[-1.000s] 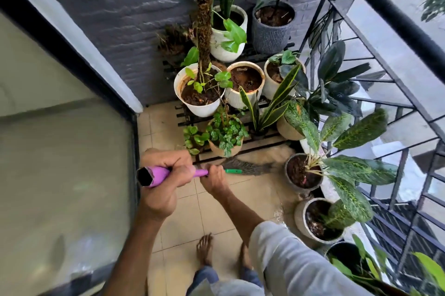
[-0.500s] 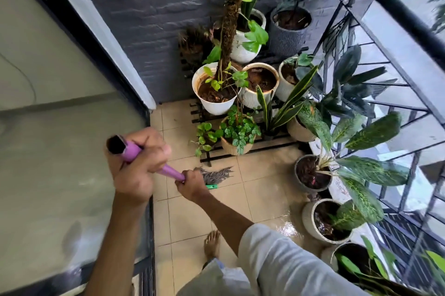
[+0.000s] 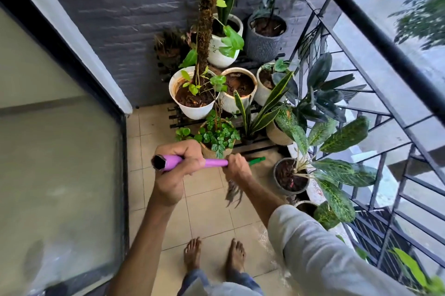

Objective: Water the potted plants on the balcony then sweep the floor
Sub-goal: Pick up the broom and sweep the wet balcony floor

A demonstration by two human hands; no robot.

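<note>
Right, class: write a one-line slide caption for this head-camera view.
Both hands, left hand and right hand, hold a purple-handled broom over the balcony tiles.

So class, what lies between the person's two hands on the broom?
In the head view, only a short bare stretch of the broom's purple handle lies between the left hand and the right hand; both grip it.

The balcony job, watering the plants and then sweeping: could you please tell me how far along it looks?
Watering looks done: soil in the white pot looks dark and damp, and the tiled floor shines wet by the right sleeve. Sweeping is in hand: both hands, left and right, grip the purple-handled broom, its bristles hanging near the tiles. How much floor remains unswept cannot be told.
</note>
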